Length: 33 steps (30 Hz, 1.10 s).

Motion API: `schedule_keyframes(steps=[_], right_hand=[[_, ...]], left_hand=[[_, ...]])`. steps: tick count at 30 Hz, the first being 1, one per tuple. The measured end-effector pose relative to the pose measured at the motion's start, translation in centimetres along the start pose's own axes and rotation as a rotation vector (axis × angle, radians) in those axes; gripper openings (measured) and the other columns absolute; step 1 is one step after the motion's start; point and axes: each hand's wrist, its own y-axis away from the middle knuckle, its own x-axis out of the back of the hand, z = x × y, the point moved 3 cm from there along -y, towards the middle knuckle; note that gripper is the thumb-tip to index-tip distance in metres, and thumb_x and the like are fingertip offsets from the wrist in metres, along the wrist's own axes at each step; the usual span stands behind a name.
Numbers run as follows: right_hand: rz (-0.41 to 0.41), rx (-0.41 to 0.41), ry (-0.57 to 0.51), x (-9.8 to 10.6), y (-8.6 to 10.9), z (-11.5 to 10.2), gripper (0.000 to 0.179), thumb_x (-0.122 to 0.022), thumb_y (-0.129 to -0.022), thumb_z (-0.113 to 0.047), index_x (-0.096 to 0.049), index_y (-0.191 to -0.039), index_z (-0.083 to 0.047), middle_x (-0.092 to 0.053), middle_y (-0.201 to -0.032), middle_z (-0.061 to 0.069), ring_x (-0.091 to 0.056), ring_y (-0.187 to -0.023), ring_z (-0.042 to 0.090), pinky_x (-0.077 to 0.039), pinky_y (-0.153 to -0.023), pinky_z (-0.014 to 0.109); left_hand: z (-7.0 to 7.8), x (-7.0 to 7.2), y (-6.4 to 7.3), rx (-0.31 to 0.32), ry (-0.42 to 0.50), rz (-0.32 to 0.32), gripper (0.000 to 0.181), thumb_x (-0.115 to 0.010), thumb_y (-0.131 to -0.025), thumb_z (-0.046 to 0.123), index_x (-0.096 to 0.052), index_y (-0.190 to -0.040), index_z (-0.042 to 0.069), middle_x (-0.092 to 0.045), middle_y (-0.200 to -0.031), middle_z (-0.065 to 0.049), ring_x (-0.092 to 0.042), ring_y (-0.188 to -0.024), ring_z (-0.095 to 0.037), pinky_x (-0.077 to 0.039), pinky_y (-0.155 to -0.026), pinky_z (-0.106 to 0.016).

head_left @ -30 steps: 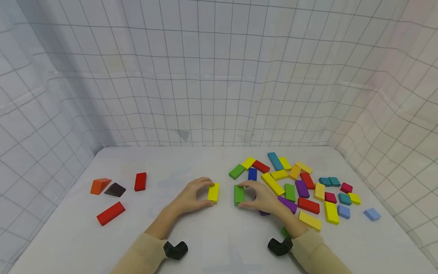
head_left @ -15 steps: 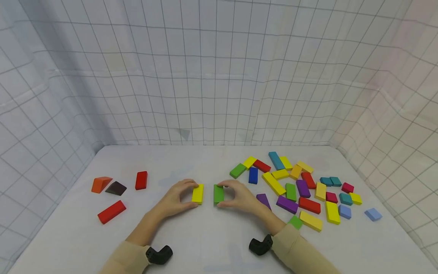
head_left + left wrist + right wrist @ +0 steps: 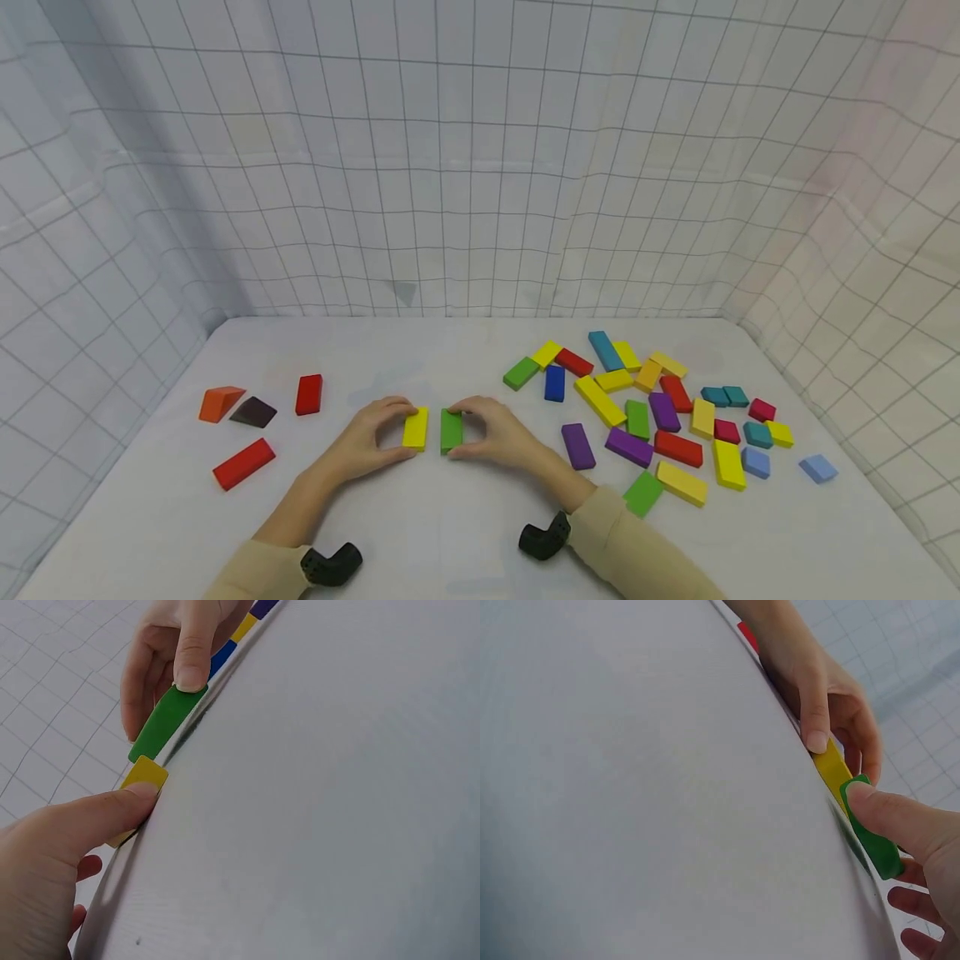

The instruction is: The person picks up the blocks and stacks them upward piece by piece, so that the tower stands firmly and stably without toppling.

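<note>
Yellow rectangular block point(image 3: 416, 429) is near the middle of the white table point(image 3: 435, 521), pinched at its two ends between thumb and fingers of your left hand point(image 3: 372, 435). Just beside it, your right hand point(image 3: 501, 435) pinches a green rectangular block point(image 3: 452, 432) likewise; the head view shows a narrow gap, but in your right wrist view the green one covers part of the yellow. You can't tell whether either touches the table. Each wrist view cuts off its own hand at the edge. Your right sleeve point(image 3: 622, 533) overlaps a lower green block point(image 3: 645, 493); your left forearm point(image 3: 771, 616) partly hides a red block point(image 3: 747, 634).
</note>
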Motion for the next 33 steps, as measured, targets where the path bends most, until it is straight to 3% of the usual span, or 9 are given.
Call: schedule_keyframes(steps=[33], right_hand=[[0.021,0.016,0.063,-2.0,-1.7,-1.1,0.057,-0.079,-0.071,-0.029,-0.056,-0.119,-0.007,-0.058,-0.119,0.003,-0.05,-0.113,0.015,-0.038,-0.098,0.027]], left_hand=[[-0.1,0.3,0.4,0.04,0.058,0.008,0.051,-0.08,-0.066,0.014,-0.059,-0.112,0.011,-0.057,-0.115,-0.004,-0.048,-0.11,-0.026,-0.039,-0.095,-0.053]])
